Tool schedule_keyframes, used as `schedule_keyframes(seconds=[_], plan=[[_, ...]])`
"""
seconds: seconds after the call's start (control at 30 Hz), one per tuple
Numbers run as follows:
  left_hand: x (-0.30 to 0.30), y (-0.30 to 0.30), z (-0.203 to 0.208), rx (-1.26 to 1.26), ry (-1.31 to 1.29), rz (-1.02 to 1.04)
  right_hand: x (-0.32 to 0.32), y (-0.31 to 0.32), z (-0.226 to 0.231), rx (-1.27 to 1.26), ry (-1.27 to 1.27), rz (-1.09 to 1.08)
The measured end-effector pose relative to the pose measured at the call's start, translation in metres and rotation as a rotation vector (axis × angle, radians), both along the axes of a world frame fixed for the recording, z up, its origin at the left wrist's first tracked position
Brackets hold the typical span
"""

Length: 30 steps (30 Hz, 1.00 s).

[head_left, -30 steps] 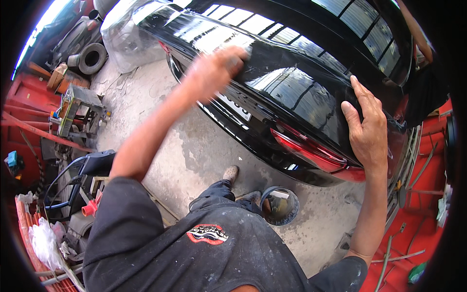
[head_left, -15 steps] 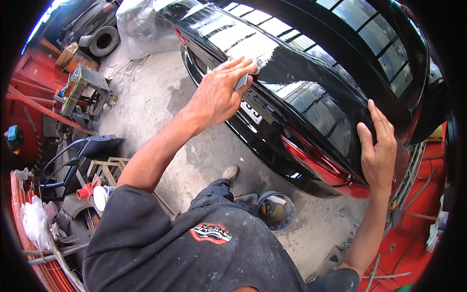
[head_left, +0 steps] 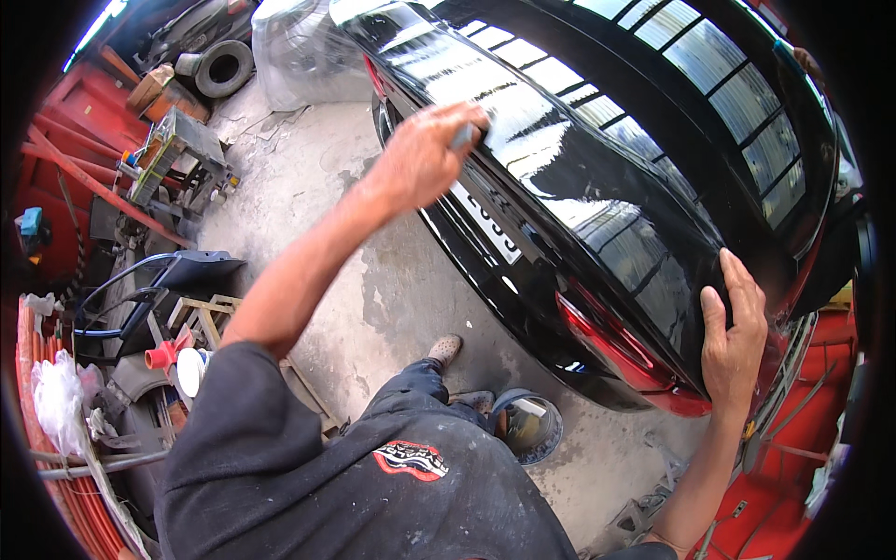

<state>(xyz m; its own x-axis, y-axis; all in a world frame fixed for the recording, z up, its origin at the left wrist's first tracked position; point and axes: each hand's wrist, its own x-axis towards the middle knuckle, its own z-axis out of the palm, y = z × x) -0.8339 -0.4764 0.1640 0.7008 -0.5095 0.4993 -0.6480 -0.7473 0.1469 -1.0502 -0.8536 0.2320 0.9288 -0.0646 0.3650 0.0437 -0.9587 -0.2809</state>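
Observation:
The rear of a glossy black car [head_left: 611, 219] lies in front of me, its boot lid wet-looking and full of roof reflections. My left hand [head_left: 425, 154], smeared by motion, is closed on a flat grey pad [head_left: 462, 137] at the lid's rear edge, above the number plate [head_left: 485, 224]. Whether the pad is a sanding block or folded abrasive I cannot tell. Fingers stretched out, my right hand [head_left: 735, 341] rests on the lid's right rear corner, holding nothing. Below that corner is a red tail light [head_left: 611, 347].
A bucket [head_left: 557, 439] of liquid stands on the concrete floor [head_left: 327, 233] by my feet. To the left are a dark car part [head_left: 191, 271], a wooden frame [head_left: 210, 317] and a metal machine [head_left: 173, 154]. A tyre [head_left: 203, 75] and a plastic-covered shape [head_left: 308, 56] stand farther back.
My left hand has slid leftward along the boot's rear edge with the grey pad, uncovering more of the number plate. My right hand stays on the corner. The whole view has shifted slightly.

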Motion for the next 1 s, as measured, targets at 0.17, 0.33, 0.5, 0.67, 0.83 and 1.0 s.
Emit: schedule_keyframes(seconds=[0.17, 0.33, 0.5, 0.67, 0.83, 1.0], plan=[[0.176, 0.11, 0.019, 0.303, -0.018, 0.288, 0.006, 0.008, 0.007, 0.028, -0.03, 0.035], [0.1, 0.049, 0.005, 0.254, 0.024, 0.152, 0.009, 0.005, 0.003, 0.012, 0.022, 0.018], [0.025, -0.006, 0.02, 0.011, 0.106, -0.141, 0.0, 0.002, 0.004, -0.03, 0.041, -0.019], [0.196, 0.078, 0.023, 0.146, 0.047, 0.295, 0.012, 0.011, 0.005, 0.025, 0.002, 0.049], [0.126, -0.002, 0.025, 0.368, 0.144, 0.059, 0.007, 0.008, 0.004, 0.009, -0.018, 0.007], [0.056, -0.036, 0.024, -0.073, 0.213, -0.264, 0.003, 0.006, 0.004, 0.026, -0.008, -0.014]])
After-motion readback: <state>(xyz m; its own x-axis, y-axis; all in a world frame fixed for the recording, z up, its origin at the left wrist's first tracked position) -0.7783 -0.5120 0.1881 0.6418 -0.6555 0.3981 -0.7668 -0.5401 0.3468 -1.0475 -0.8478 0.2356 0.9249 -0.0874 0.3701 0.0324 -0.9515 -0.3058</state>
